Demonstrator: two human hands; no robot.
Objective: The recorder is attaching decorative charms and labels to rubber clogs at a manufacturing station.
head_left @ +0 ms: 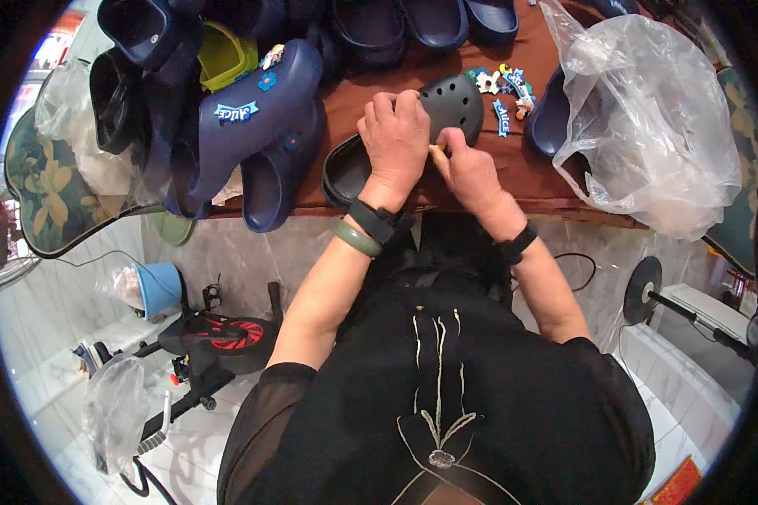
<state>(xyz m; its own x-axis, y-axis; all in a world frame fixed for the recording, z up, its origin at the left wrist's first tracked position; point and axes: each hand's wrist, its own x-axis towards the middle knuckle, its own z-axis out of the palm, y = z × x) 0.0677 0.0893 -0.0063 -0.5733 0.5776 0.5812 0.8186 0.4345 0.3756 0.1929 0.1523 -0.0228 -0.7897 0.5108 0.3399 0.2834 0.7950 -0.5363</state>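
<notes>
I see left hand point(396, 135) gripping black clog point(446, 114) at frame center; right hand point(467, 172) pinching small yellowish piece point(438, 148) against it, on brown worktop point(531, 168).

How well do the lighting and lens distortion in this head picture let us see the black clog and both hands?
In the head view, even light keeps the left hand and right hand sharp; the black clog shows its holes but loses detail in its dark hollow; fisheye bends the table edge; the plastic bag carries mild glare.
</notes>
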